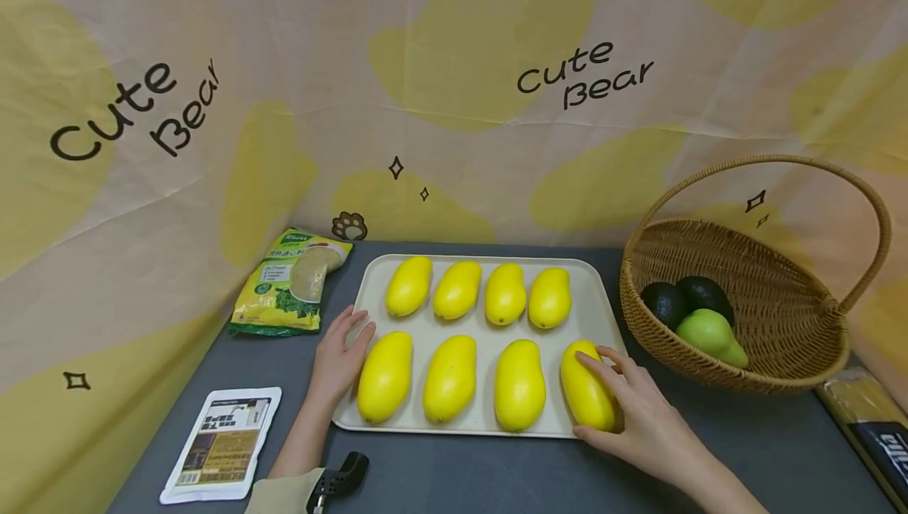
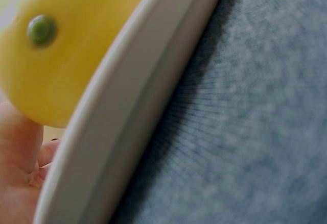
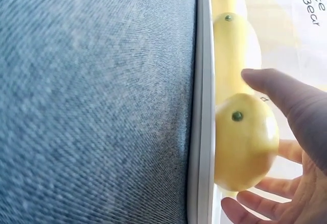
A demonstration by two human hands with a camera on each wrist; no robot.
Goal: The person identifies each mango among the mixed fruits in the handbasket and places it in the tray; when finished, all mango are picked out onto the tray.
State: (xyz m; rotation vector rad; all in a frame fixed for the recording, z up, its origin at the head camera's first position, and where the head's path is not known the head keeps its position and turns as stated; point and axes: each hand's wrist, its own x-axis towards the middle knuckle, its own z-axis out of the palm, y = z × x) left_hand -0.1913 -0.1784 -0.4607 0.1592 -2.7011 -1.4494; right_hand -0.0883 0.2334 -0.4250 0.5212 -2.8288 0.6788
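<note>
Two rows of yellow mangoes lie on a cream rectangular tray (image 1: 454, 258). At the tray's left edge is my left hand (image 1: 339, 356), fingers extended beside the front-left mango (image 1: 385, 376). In the left wrist view, part of that hand shows behind the tray rim (image 2: 117, 86). My right hand (image 1: 641, 411) is spread around the front-right mango (image 1: 587, 392), fingers over its far side and thumb near its lower end. Seen from the right wrist, the thumb (image 3: 286, 91) stands apart from this mango (image 3: 245, 147), while the fingers bend loosely behind it.
A wicker basket (image 1: 787, 325) on the right holds two dark avocados (image 1: 684, 301) and a green pear (image 1: 709, 334). To the tray's left lie a yellow-green Knorr bag (image 1: 284, 285) and a white pouch (image 1: 223, 443). A brown package (image 1: 868, 419) lies at far right.
</note>
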